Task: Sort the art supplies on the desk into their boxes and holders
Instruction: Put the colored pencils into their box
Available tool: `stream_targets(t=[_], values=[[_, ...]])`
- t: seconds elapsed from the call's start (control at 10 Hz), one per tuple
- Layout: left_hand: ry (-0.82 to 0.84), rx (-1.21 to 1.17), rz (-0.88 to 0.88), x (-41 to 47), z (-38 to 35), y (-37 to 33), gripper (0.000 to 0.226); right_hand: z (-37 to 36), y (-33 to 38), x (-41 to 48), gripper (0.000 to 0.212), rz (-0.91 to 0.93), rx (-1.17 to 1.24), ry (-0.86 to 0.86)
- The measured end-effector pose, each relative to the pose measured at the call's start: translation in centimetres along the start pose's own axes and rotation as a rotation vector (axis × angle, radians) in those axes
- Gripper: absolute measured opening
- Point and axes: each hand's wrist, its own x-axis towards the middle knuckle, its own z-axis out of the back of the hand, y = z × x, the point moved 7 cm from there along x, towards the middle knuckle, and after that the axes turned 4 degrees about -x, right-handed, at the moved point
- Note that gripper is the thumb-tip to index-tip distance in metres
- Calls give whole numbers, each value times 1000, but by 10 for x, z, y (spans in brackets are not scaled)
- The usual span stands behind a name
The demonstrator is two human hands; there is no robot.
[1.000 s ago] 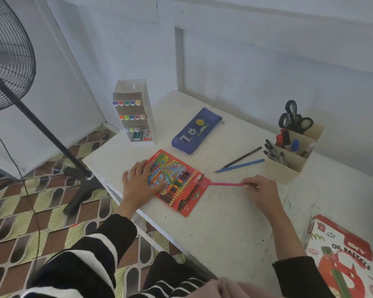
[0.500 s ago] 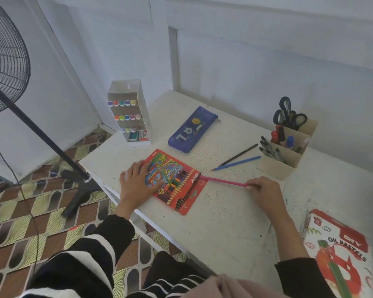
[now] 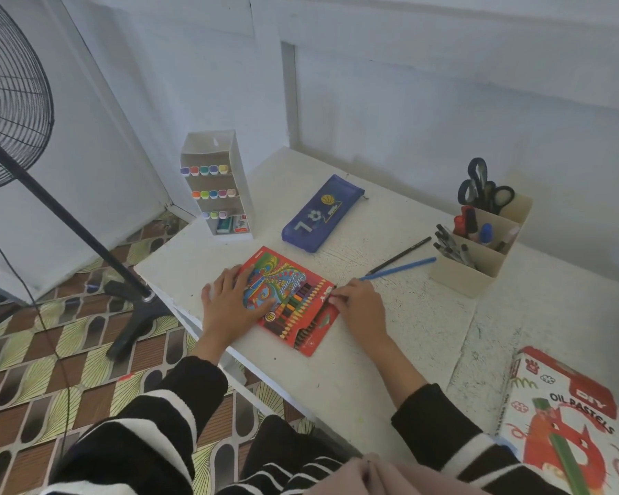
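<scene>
A red colour pencil box (image 3: 302, 328) lies flat near the desk's front edge. My left hand (image 3: 229, 305) rests on its left half with the fingers spread, pressing it down. At the box's open right end, my right hand (image 3: 361, 305) pinches a pink pencil (image 3: 332, 298). Only the pencil's short tail shows at my fingertips. The rest is inside the box among several coloured pencils. A blue pencil (image 3: 401, 269) and a black pencil (image 3: 401, 255) lie loose on the desk just beyond my right hand.
A beige holder (image 3: 461, 276) with pens, markers and scissors (image 3: 479, 187) stands at the right. A blue pencil case (image 3: 322, 214) and a white marker rack (image 3: 240, 180) are at the back. An oil pastels box (image 3: 565, 416) lies near right. A standing fan (image 3: 11, 101) is off the desk's left edge.
My right hand has moved left along the desk to the box's end, sliding the pink pencil almost fully into the box. My left hand has stayed on the box.
</scene>
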Motion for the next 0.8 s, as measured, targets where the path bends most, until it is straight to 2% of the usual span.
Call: stream_targets(t=[0.1, 0.2, 0.3, 0.4, 0.5, 0.6, 0.7, 0.8], values=[[4, -4, 3, 0, 0, 1, 84, -2, -5, 0, 20, -21, 55, -37], [12, -1, 8, 1, -1, 1, 85, -5, -7, -1, 22, 39, 38, 6], [15, -3, 8, 0, -1, 0, 85, 0, -14, -4, 17, -34, 198, -58], [14, 0, 7, 1, -1, 0, 85, 0, -19, -6, 12, -88, 281, -84], [11, -7, 7, 0, -1, 0, 85, 0, -19, -6, 15, -88, 300, -87], [11, -12, 11, -1, -1, 0, 85, 8, -24, -7, 25, -113, 284, -197], [11, -16, 11, 0, 0, 0, 85, 10, -19, -5, 38, -62, 110, -193], [16, -19, 12, -1, -1, 0, 85, 9, -16, 1, 35, -38, -127, -176]])
